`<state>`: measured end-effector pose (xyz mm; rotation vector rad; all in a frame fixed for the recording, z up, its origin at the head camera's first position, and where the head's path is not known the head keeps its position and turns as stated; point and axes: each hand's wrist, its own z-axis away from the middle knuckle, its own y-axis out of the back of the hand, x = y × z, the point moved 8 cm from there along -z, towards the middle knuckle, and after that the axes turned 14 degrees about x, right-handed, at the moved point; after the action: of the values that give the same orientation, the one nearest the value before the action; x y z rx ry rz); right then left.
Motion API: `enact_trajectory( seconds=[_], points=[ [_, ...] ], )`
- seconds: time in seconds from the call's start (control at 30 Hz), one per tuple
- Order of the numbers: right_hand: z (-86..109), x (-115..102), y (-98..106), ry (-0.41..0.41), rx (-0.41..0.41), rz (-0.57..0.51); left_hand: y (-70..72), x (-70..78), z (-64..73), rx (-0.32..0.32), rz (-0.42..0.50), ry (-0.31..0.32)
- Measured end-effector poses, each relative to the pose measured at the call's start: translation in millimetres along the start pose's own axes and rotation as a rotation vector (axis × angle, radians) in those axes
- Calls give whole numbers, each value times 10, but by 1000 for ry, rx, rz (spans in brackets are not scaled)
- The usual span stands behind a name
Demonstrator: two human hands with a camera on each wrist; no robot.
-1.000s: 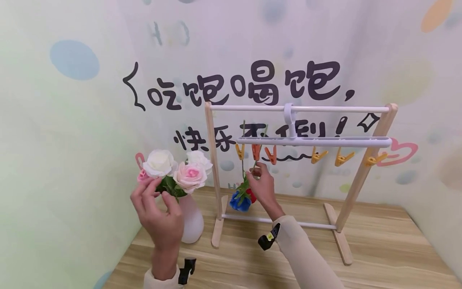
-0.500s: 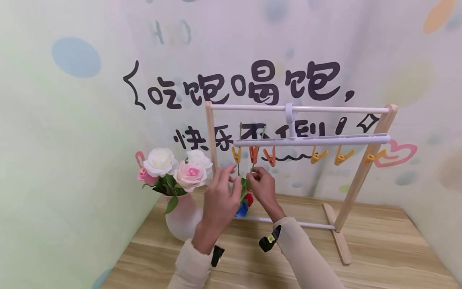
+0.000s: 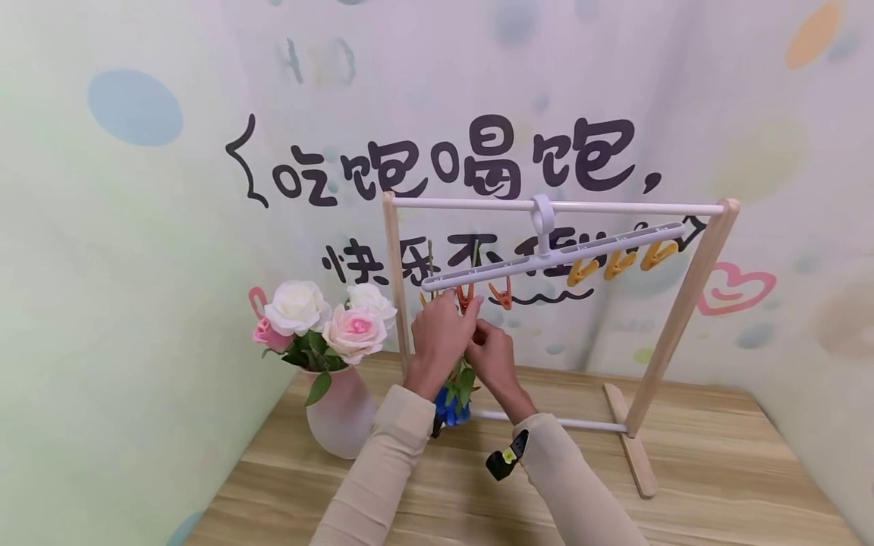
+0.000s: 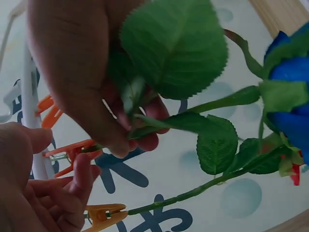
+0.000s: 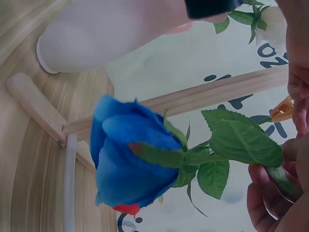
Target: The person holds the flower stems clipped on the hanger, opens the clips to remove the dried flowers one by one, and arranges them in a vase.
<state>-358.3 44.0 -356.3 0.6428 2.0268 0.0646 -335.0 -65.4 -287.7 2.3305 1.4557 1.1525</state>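
A blue rose (image 5: 135,150) hangs bloom-down, and my right hand (image 3: 495,356) pinches its green stem below an orange clothespin (image 4: 72,150). The stem runs up into that clothespin. My left hand (image 3: 437,341) is up at the same clothespin, its thumb and curled fingers on either side of it. Beside it, a yellow clothespin (image 4: 104,216) grips a second stem, which leads to a red flower (image 5: 128,209) mostly hidden behind the blue bloom. The clothespins hang from a white hanger (image 3: 505,268), tilted with its left end low.
The hanger hooks over the top rail of a wooden stand (image 3: 683,318). More orange and yellow clothespins hang farther right. At left, a pale vase (image 3: 339,417) holds white and pink roses (image 3: 355,332). All stands on a wood-grain table (image 3: 737,455) before a printed wall.
My left hand has moved from beside the vase, right and up to the orange clothespin. The hanger has tipped, left end down, and swung. My right hand stays at the stem.
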Motion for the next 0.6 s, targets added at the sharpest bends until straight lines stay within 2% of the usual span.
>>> enact_trajectory(
  seconds=[0.1, 0.33, 0.6],
  points=[
    [5, -9, 14, 6, -7, 1, -22, 7, -15, 45, -14, -18],
    [21, -8, 23, 4, -35, 0, -14, 64, -22, 173, -69, -122],
    [44, 121, 81, -11, -33, 49, 4, 128, 2, 232, -51, -211]
  ],
)
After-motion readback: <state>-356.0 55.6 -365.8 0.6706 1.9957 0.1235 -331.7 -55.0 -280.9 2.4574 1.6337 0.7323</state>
